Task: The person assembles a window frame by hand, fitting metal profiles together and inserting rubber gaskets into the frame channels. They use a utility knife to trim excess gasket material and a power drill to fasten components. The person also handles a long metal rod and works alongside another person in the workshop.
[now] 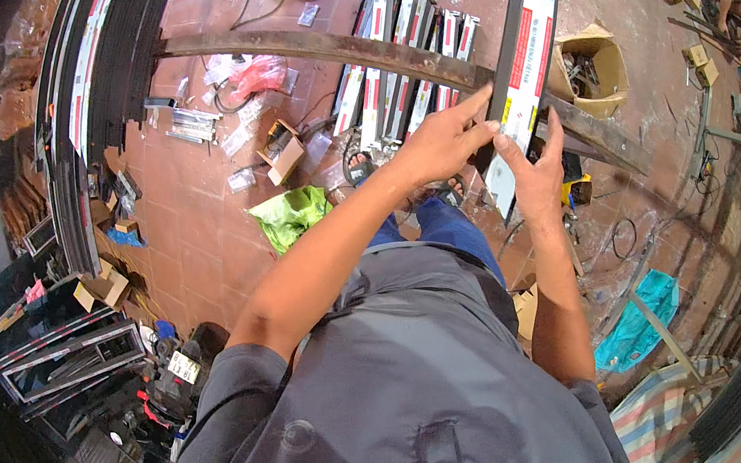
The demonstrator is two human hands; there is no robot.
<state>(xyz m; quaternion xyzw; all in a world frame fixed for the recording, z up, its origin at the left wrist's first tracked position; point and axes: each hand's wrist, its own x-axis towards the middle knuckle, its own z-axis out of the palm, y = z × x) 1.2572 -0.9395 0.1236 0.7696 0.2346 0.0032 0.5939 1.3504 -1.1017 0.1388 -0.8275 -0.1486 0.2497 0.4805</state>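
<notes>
A long dark metal profile (530,55) with a white and red protective film runs away from me, resting across a wooden beam (348,54). Both my hands are at its near end. My left hand (444,145) grips the left edge, index finger stretched along it and thumb pointing across. My right hand (538,174) holds it from the right, thumb lying on the film and index finger pointing forward along the side. The fingers beneath the profile are hidden.
More filmed profiles (407,57) lie in a bundle on the floor. A dark stack of profiles (136,9) stands at left. An open cardboard box (592,68) is beyond my right hand. Green bag (289,217), small carton (282,153) and turquoise bag (640,322) lie around.
</notes>
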